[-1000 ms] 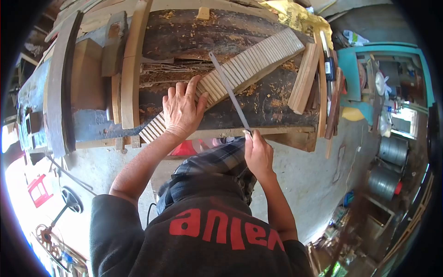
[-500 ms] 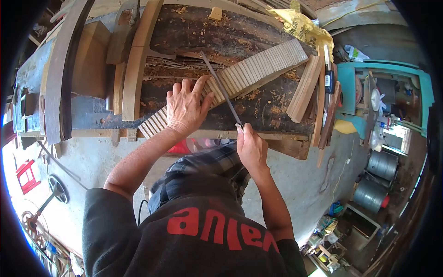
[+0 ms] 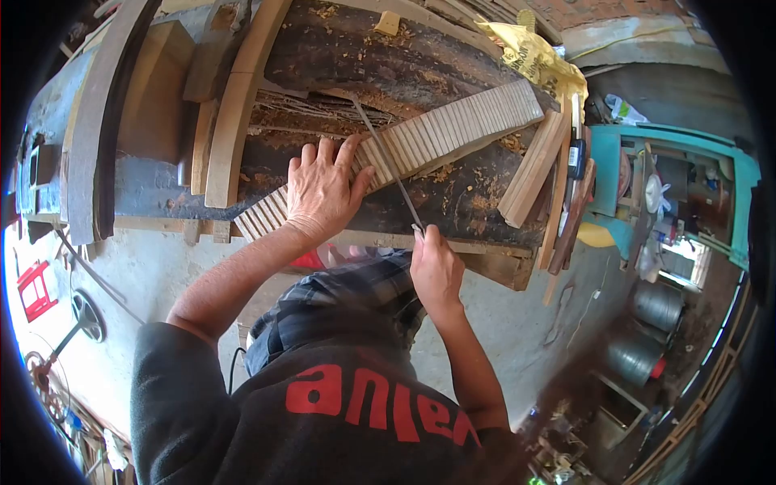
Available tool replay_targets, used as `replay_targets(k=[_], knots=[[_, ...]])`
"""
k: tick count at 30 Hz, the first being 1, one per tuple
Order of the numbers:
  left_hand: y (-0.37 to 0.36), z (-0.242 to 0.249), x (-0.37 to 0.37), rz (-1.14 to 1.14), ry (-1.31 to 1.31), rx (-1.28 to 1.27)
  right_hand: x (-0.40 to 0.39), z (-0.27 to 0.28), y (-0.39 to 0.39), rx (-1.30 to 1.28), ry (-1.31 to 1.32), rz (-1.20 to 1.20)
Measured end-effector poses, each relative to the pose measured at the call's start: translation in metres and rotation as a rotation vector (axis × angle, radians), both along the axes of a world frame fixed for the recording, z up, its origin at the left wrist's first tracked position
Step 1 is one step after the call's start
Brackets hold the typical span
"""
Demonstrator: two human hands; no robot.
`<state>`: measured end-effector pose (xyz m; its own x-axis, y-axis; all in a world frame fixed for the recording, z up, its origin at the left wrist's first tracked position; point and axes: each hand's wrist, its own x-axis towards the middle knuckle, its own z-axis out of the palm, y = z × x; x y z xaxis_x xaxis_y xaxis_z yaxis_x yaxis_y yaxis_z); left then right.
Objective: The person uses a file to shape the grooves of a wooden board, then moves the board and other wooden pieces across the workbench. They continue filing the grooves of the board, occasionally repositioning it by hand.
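A long wooden piece with rows of parallel grooves point(image 3: 461, 123) lies slantwise across the dark workbench point(image 3: 323, 48). My left hand point(image 3: 323, 187) rests on its left part, palm down with fingers spread. Between my left hand and the piece's right part, a thin dark file point(image 3: 381, 145) crosses the grooved face. My right hand point(image 3: 436, 267) is closed round the near end of this file, just in front of the bench edge. The file's far tip points away, beyond the piece.
Wooden boards point(image 3: 242, 105) stand at the bench's left. Wood strips point(image 3: 531, 170) and a dark-handled tool point(image 3: 575, 153) lie at the right, below a yellow bag point(image 3: 537, 56). Wood shavings and a small block point(image 3: 388, 23) are on the bench.
The view has shifted slightly. My left hand stays on the grooved piece, and my right hand still holds the file, at nearly the same place across it.
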<state>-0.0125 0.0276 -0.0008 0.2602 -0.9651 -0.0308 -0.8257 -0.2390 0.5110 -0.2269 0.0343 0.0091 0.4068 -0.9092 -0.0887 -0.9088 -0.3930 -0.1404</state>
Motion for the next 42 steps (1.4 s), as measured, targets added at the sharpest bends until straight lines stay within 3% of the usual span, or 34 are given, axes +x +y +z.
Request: replay_targets(k=[5, 8, 13, 17, 21, 26, 29, 42], knots=[[0.001, -0.002, -0.003, -0.029, -0.041, -0.028, 0.038, -0.011, -0.028, -0.011, -0.143, -0.005], [0.001, -0.002, -0.002, -0.014, -0.04, -0.019, 0.052, -0.006, -0.035, 0.019, -0.04, -0.014], [0.002, -0.001, -0.001, -0.007, -0.019, -0.022, -0.051, -0.033, 0.026, -0.061, -0.092, -0.025], [0.002, 0.001, 0.0, -0.016, -0.022, 0.008, -0.134, -0.023, 0.093, 0.17, -0.079, -0.132], [0.001, -0.005, -0.004, -0.025, -0.011, -0.037, -0.119, -0.013, 0.104, 0.103, -0.242, -0.293], [-0.009, -0.003, -0.007, -0.021, -0.047, -0.045, -0.051, -0.017, 0.035, -0.054, -0.332, -0.131], [-0.013, -0.01, -0.013, 0.081, -0.065, -0.054, -0.023, -0.012, 0.009, -0.026, -0.232, -0.064], [-0.013, -0.004, -0.012, 0.064, -0.004, -0.046, -0.009, -0.006, -0.004, -0.001, -0.096, 0.04]])
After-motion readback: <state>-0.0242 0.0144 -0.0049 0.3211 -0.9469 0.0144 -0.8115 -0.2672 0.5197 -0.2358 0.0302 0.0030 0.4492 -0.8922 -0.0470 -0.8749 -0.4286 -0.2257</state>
